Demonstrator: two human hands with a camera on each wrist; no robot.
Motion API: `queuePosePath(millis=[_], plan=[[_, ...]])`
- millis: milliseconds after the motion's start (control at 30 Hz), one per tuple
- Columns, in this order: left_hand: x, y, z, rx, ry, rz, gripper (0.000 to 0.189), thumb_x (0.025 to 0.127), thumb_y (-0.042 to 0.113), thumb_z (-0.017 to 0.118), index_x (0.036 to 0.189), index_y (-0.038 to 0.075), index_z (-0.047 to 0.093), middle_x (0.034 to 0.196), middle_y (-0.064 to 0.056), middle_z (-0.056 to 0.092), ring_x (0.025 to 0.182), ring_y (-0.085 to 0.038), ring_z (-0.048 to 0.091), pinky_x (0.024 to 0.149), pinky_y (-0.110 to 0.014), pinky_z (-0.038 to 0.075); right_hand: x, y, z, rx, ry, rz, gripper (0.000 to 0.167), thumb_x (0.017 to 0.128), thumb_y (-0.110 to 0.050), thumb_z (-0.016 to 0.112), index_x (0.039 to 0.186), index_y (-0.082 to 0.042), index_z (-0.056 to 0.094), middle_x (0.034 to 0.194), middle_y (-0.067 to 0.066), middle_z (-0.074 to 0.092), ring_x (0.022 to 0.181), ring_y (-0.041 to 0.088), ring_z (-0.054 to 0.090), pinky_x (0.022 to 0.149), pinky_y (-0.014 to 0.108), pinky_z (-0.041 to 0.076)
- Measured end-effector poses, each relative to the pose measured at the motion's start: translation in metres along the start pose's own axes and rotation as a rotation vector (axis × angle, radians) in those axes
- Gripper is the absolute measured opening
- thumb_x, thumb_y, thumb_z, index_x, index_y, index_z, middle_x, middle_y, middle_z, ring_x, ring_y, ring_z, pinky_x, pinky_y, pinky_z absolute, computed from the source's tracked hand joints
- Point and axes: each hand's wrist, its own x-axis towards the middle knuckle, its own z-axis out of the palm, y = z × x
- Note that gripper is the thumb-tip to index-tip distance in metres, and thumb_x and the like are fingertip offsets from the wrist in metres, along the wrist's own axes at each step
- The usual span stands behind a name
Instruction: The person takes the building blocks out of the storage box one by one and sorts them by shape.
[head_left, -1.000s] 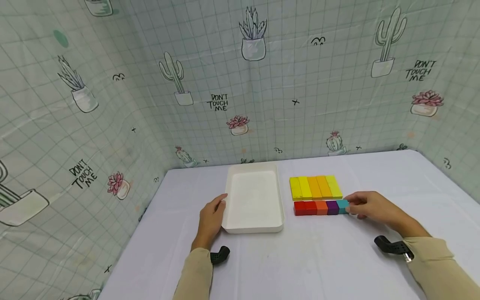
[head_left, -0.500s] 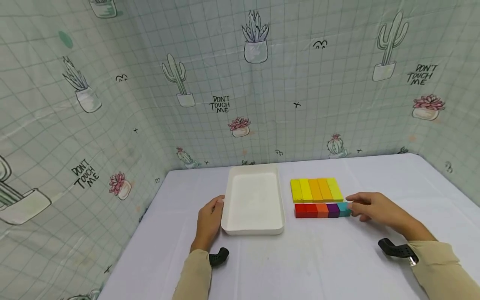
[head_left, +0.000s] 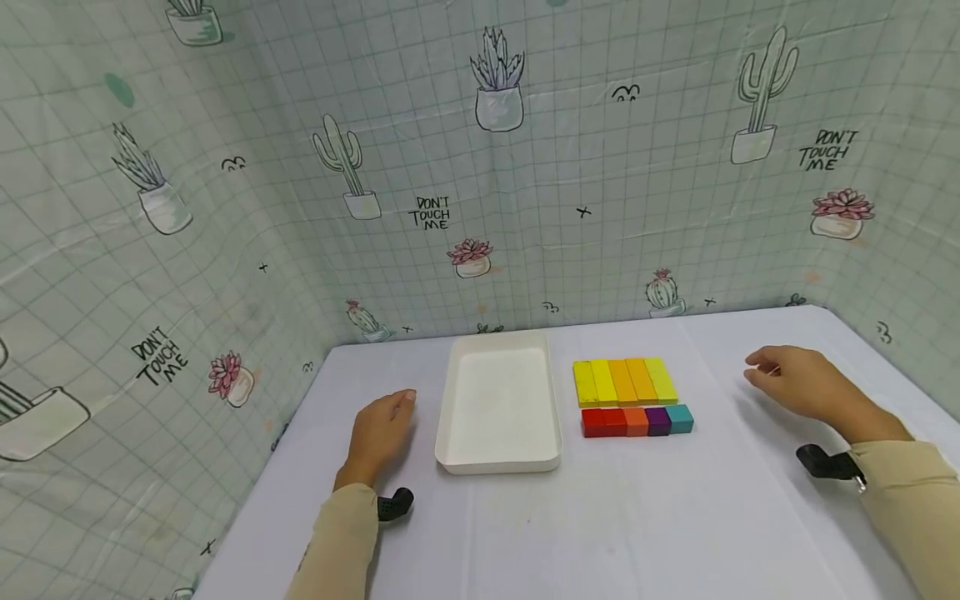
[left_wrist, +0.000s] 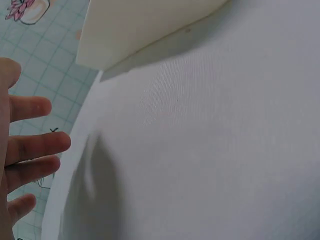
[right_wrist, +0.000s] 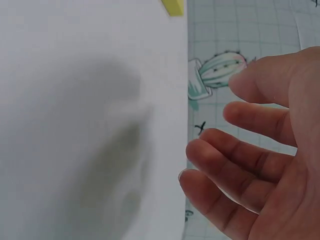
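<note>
My left hand [head_left: 377,433] hovers over the table just left of a white rectangular tray [head_left: 442,433], its fingers relaxed and holding nothing. In the left wrist view the tray's outer wall [left_wrist: 135,30] stands apart from the fingertips. My right hand [head_left: 806,385] is raised above the table's right side, fingers loosely bent with nothing in them. Between tray and right hand lies a row of flat yellow and orange blocks [head_left: 625,382]. In front of it sits a row of small cubes: red [head_left: 603,422], orange [head_left: 637,422], purple [head_left: 658,421] and teal [head_left: 680,419].
A white cloth covers the table [head_left: 600,525]. Behind and to the left hangs a green-grid curtain [head_left: 555,167] printed with cacti. Each wrist wears a black camera mount, such as the one on the left wrist [head_left: 396,504].
My right hand has left the teal cube and moved right and away from me. My left hand has drawn off the tray's edge to the left. Tray and blocks keep their arrangement.
</note>
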Motion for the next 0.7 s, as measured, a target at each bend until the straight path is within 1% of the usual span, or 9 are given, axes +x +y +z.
queuePosePath(millis=[167, 233, 267, 333, 400, 467, 567, 633, 700], plan=[[0.001, -0.007, -0.003, 0.073, 0.012, 0.047, 0.050, 0.106, 0.042, 0.044, 0.130, 0.004, 0.067, 0.127, -0.015, 0.067, 0.120, -0.036, 0.060, 0.104, -0.052, 0.043, -0.002, 0.009, -0.010, -0.035, 0.015, -0.014, 0.035, 0.096, -0.020, 0.060, 0.115, 0.009, 0.065, 0.097, 0.019, 0.068, 0.091, 0.039, 0.064, 0.076, 0.054, 0.051], [0.001, -0.009, -0.003, 0.089, 0.009, 0.061, 0.050, 0.106, 0.042, 0.044, 0.130, 0.005, 0.067, 0.126, -0.015, 0.067, 0.119, -0.036, 0.060, 0.104, -0.055, 0.042, -0.004, 0.010, -0.013, -0.045, 0.038, -0.015, 0.034, 0.096, -0.019, 0.060, 0.114, 0.008, 0.067, 0.096, 0.018, 0.069, 0.090, 0.038, 0.064, 0.075, 0.053, 0.052], [0.000, -0.010, -0.003, 0.099, 0.007, 0.069, 0.050, 0.106, 0.042, 0.043, 0.130, 0.006, 0.067, 0.126, -0.015, 0.067, 0.120, -0.037, 0.060, 0.105, -0.058, 0.039, -0.005, 0.010, -0.014, -0.046, 0.048, -0.013, 0.033, 0.096, -0.019, 0.060, 0.114, 0.008, 0.067, 0.096, 0.018, 0.069, 0.090, 0.038, 0.064, 0.074, 0.053, 0.052], [-0.001, -0.012, -0.004, 0.124, 0.003, 0.071, 0.049, 0.106, 0.042, 0.044, 0.132, 0.008, 0.066, 0.128, -0.015, 0.067, 0.122, -0.037, 0.058, 0.108, -0.065, 0.030, -0.006, 0.010, -0.015, -0.065, 0.068, -0.013, 0.035, 0.096, -0.021, 0.060, 0.117, 0.007, 0.067, 0.100, 0.022, 0.069, 0.092, 0.039, 0.064, 0.075, 0.055, 0.052], [-0.002, -0.014, -0.006, 0.159, -0.003, 0.058, 0.049, 0.106, 0.044, 0.042, 0.136, 0.012, 0.064, 0.132, -0.012, 0.064, 0.129, -0.036, 0.053, 0.110, -0.071, 0.017, -0.008, 0.010, -0.016, -0.105, 0.081, -0.014, 0.040, 0.098, -0.025, 0.060, 0.123, 0.007, 0.064, 0.109, 0.028, 0.066, 0.098, 0.042, 0.062, 0.080, 0.059, 0.050], [-0.002, -0.017, -0.009, 0.187, -0.015, 0.044, 0.053, 0.105, 0.048, 0.040, 0.142, 0.015, 0.059, 0.139, -0.011, 0.060, 0.137, -0.037, 0.044, 0.109, -0.075, 0.001, -0.009, 0.010, -0.018, -0.145, 0.099, -0.013, 0.046, 0.098, -0.029, 0.060, 0.129, 0.006, 0.060, 0.120, 0.034, 0.060, 0.107, 0.048, 0.056, 0.085, 0.065, 0.046], [0.000, -0.019, -0.015, 0.230, -0.046, 0.029, 0.063, 0.104, 0.059, 0.032, 0.150, 0.019, 0.050, 0.152, -0.010, 0.047, 0.147, -0.039, 0.026, 0.105, -0.075, -0.016, -0.010, 0.012, -0.021, -0.215, 0.134, -0.007, 0.053, 0.099, -0.035, 0.060, 0.135, 0.004, 0.055, 0.129, 0.037, 0.053, 0.115, 0.054, 0.049, 0.089, 0.071, 0.040], [0.001, -0.020, -0.019, 0.254, -0.070, 0.034, 0.070, 0.102, 0.065, 0.028, 0.153, 0.021, 0.044, 0.158, -0.011, 0.037, 0.150, -0.042, 0.014, 0.102, -0.075, -0.022, -0.011, 0.013, -0.024, -0.257, 0.148, 0.005, 0.057, 0.099, -0.041, 0.059, 0.138, 0.001, 0.054, 0.133, 0.037, 0.051, 0.117, 0.056, 0.047, 0.086, 0.076, 0.039], [0.002, -0.020, -0.024, 0.287, -0.091, 0.037, 0.075, 0.099, 0.070, 0.024, 0.156, 0.023, 0.038, 0.162, -0.011, 0.028, 0.151, -0.043, 0.005, 0.100, -0.075, -0.024, -0.013, 0.015, -0.028, -0.304, 0.142, 0.024, 0.063, 0.099, -0.049, 0.055, 0.143, -0.005, 0.051, 0.137, 0.036, 0.048, 0.117, 0.059, 0.045, 0.080, 0.081, 0.037]])
